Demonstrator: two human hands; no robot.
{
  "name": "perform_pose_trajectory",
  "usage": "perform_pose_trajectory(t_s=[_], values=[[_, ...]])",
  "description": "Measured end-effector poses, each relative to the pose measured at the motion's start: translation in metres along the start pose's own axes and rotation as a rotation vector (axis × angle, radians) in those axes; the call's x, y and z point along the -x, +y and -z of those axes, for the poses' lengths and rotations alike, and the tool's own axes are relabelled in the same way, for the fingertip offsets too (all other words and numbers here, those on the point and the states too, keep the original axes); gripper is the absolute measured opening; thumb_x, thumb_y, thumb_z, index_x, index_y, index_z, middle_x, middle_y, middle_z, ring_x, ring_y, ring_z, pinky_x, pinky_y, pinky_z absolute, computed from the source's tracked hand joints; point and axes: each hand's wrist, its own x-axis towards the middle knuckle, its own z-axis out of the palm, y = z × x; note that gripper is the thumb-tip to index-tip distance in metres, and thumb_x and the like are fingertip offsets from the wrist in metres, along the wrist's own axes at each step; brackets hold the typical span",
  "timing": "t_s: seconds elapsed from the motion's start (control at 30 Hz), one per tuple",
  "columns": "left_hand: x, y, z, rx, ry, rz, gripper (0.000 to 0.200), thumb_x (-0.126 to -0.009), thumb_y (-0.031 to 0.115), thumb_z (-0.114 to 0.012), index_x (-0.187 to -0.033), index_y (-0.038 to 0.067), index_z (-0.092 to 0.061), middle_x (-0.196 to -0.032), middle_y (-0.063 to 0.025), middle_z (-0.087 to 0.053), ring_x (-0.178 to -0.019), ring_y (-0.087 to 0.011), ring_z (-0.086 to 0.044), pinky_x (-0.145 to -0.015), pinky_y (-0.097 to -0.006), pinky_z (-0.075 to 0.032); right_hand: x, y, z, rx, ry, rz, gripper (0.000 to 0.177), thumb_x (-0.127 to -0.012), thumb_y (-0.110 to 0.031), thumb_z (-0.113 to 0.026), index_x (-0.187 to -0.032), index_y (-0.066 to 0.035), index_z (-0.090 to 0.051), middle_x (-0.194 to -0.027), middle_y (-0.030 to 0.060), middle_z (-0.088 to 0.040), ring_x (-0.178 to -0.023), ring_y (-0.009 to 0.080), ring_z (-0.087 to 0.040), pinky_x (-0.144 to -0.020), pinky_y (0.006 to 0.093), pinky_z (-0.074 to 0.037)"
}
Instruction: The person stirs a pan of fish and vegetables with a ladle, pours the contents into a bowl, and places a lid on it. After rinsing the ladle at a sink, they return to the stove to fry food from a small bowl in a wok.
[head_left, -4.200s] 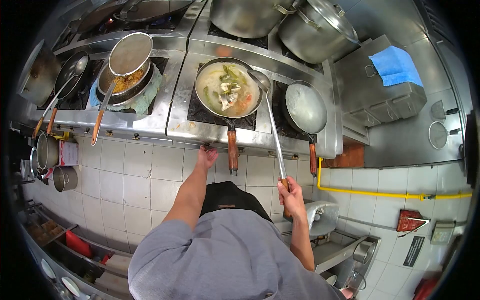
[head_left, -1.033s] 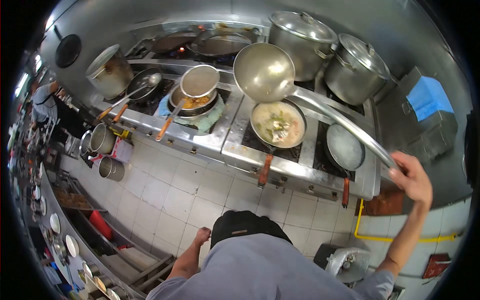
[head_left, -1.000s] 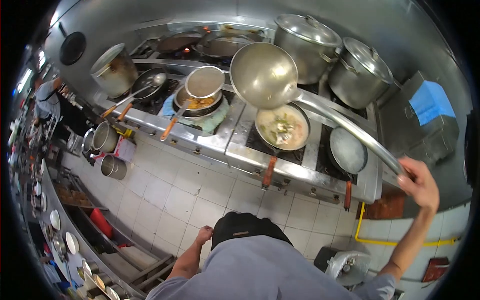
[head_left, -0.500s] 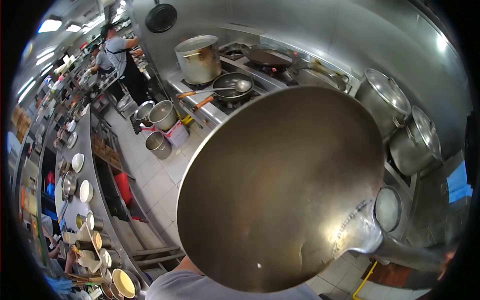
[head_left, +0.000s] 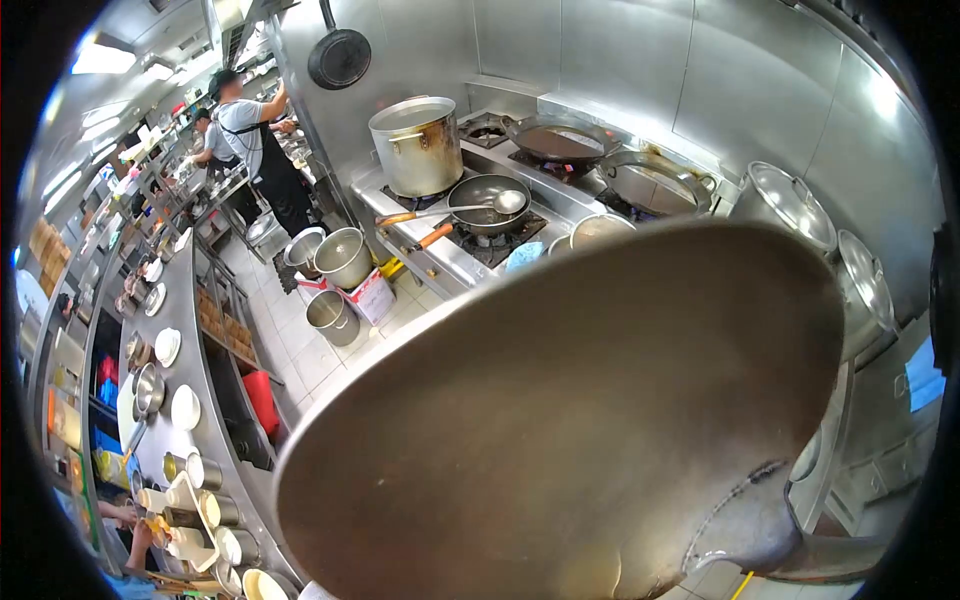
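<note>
A big steel wok (head_left: 560, 420) fills the middle and lower part of the head view, tilted so that its bare inner face is turned toward me. Its welded handle (head_left: 830, 558) runs to the lower right edge. Neither my left hand nor my right hand shows; whatever grips the handle is out of sight. Beyond the wok's rim stands the stove (head_left: 455, 265). On it are a small black pan (head_left: 478, 215) with a ladle (head_left: 510, 202) lying across it, a tall stockpot (head_left: 418, 155) and a dark wok (head_left: 562, 140).
Lidded pots (head_left: 790, 205) stand on the right. A long steel counter (head_left: 215, 400) with bowls (head_left: 185, 408) and tins runs along the left. Pots (head_left: 333, 318) sit on the tiled floor between. A co-worker (head_left: 265, 150) stands at the back; another person's hands show at lower left.
The wok has come nearer and lower, its rim now reaching farther left and right. The camera view has shifted, and my forearm has dropped out of sight.
</note>
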Motion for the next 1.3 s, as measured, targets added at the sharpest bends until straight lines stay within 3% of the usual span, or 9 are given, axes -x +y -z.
perform_pose_trajectory(t_s=[0.17,0.33,0.63,0.73,0.87,1.0,1.17,1.27,1.3], values=[[-0.004,0.003,0.026,-0.018,0.018,-0.004,0.022,-0.083,0.018,-0.051,-0.092,0.0,-0.06,-0.076,-0.011,-0.064,-0.066,-0.0184,-0.062,-0.054,-0.0322,-0.051,-0.001,-0.008,-0.018,0.028,0.192,0.193,0.037,-0.075,-0.022,-0.076,-0.094,0.008,-0.065,-0.067,0.0142,-0.066,-0.051,0.0183,-0.06,-0.048,0.0269,-0.046],[-0.013,0.012,0.044,-0.047,0.035,-0.038,0.023,-0.083,0.018,-0.05,-0.091,0.0,-0.061,-0.076,-0.0116,-0.064,-0.065,-0.0186,-0.062,-0.054,-0.0325,-0.051,0.011,-0.004,-0.027,0.057,0.187,0.075,0.039,-0.071,-0.028,-0.077,-0.088,0.004,-0.064,-0.068,0.0102,-0.063,-0.053,0.0183,-0.056,-0.05,0.0284,-0.043],[-0.048,0.069,0.044,-0.265,-0.087,-0.034,0.021,-0.084,0.019,-0.051,-0.091,0.001,-0.06,-0.077,-0.0113,-0.064,-0.065,-0.0186,-0.062,-0.053,-0.0331,-0.051,0.093,0.036,-0.144,-0.056,0.433,-0.708,0.044,-0.063,-0.041,-0.078,-0.076,-0.003,-0.061,-0.067,0.0007,-0.056,-0.057,0.0165,-0.046,-0.057,0.0312,-0.035],[-0.072,0.091,0.029,-0.265,-0.155,-0.057,0.02,-0.086,0.019,-0.052,-0.097,0.003,-0.059,-0.08,-0.0091,-0.063,-0.065,-0.0181,-0.062,-0.051,-0.0331,-0.051,0.112,0.032,-0.208,-0.456,0.413,-0.913,0.032,-0.07,-0.027,-0.078,-0.081,-0.002,-0.061,-0.065,-0.004,-0.049,-0.057,0.0067,-0.04,-0.052,0.0247,-0.032],[-0.078,0.14,0.007,-0.359,-0.245,-0.069,0.021,-0.087,0.02,-0.054,-0.101,0.005,-0.057,-0.084,-0.0084,-0.062,-0.07,-0.0182,-0.061,-0.055,-0.0333,-0.051,0.175,0.017,-0.327,-0.719,0.857,-1.14,0.012,-0.082,-0.01,-0.069,-0.087,-0.003,-0.06,-0.064,-0.0066,-0.047,-0.055,0.0025,-0.038,-0.049,0.0211,-0.03],[-0.073,0.198,-0.035,-0.498,-0.327,-0.124,0.021,-0.087,0.021,-0.052,-0.1,0.005,-0.056,-0.082,-0.0085,-0.062,-0.068,-0.0183,-0.06,-0.056,-0.0333,-0.05,0.217,-0.007,-0.396,-0.846,1.427,-1.209,0.018,-0.084,-0.013,-0.064,-0.096,-0.001,-0.061,-0.061,-0.003,-0.048,-0.051,0.0052,-0.042,-0.047,0.0203,-0.031],[-0.052,0.24,-0.096,-0.734,-0.433,-0.131,0.018,-0.087,0.018,-0.05,-0.098,0.005,-0.056,-0.078,-0.0085,-0.061,-0.064,-0.018,-0.059,-0.053,-0.0339,-0.05,0.303,-0.05,-0.441,-1.045,1.982,-0.883,0.039,-0.085,-0.009,-0.06,-0.121,-0.003,-0.048,-0.082,0.0034,-0.051,-0.054,0.0106,-0.052,-0.049,0.0265,-0.049],[-0.039,0.248,-0.143,-0.772,-0.503,-0.141,0.017,-0.088,0.016,-0.048,-0.099,0.005,-0.054,-0.077,-0.0075,-0.059,-0.063,-0.0173,-0.057,-0.052,-0.0332,-0.049,0.384,-0.066,-0.477,-1.053,2.328,-0.708,0.044,-0.087,-0.011,-0.057,-0.128,-0.003,-0.041,-0.072,0.0049,-0.05,-0.04,0.0118,-0.043,-0.038,0.0272,-0.042],[-0.03,0.248,-0.163,-0.775,-0.512,-0.147,0.017,-0.089,0.016,-0.047,-0.099,0.005,-0.054,-0.077,-0.0072,-0.058,-0.063,-0.0171,-0.057,-0.052,-0.0328,-0.049,0.409,-0.066,-0.491,-0.929,2.399,-0.841,0.043,-0.087,-0.01,-0.057,-0.126,-0.003,-0.042,-0.068,0.0047,-0.048,-0.04,0.012,-0.043,-0.038,0.0274,-0.04]])
